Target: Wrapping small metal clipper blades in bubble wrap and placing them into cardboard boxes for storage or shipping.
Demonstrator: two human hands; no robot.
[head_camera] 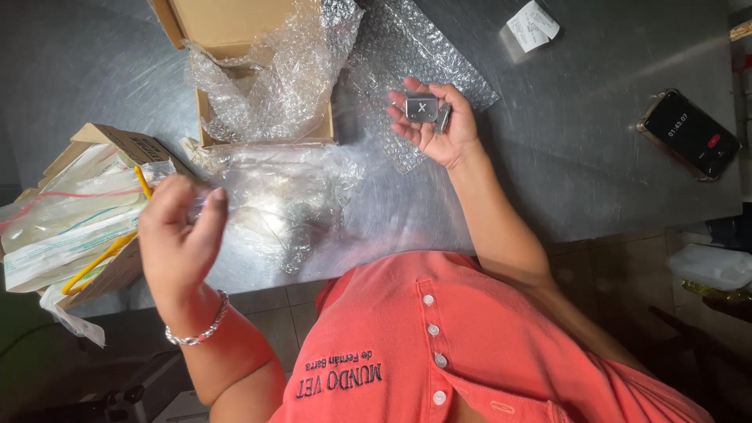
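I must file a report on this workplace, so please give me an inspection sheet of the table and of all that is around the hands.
Surface: grey metal table, scuffed, shiny in places.
Job's things: small metal block lying in the right hand; clear plastic bag pinched by the left hand.
Clutter: open cardboard box stuffed with bubble wrap; bubble wrap sheet flat on the table; second box of sealed packets at the left edge; paper slip; phone with its screen on.
Grippers: both hands bare; bracelet on the left wrist.
Cables: nothing seen.
Surroundings: tiled floor; white plastic container low on the right.
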